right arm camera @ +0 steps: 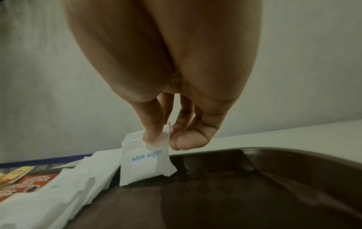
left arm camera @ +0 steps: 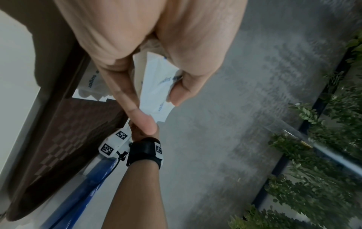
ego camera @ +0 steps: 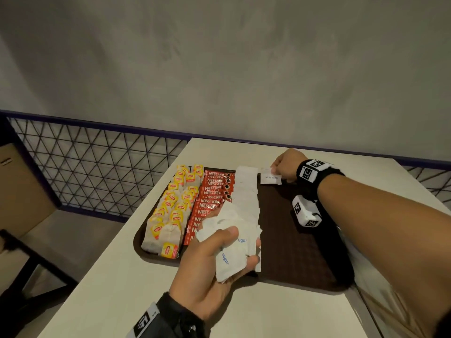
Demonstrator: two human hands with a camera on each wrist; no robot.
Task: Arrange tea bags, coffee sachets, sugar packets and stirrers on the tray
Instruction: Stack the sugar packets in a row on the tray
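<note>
Now | right hand [ego camera: 286,164] pinches sugar packet [ego camera: 269,179] | left hand [ego camera: 214,264] clutches sugar bundle [ego camera: 228,242], hiding lower packets

"Nescafé" sachets [ego camera: 214,191], "white sugar" packet [right arm camera: 146,159]

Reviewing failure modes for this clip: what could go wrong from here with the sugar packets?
1. The right hand pinches one packet by its top corner only; it could land tilted, out of line with the sugar row.
2. The left hand holds a loose, crumpled bunch above the coffee sachets; a packet may slip onto them.
3. No stirrers are visible, and only the tray's right side is bare.
</note>
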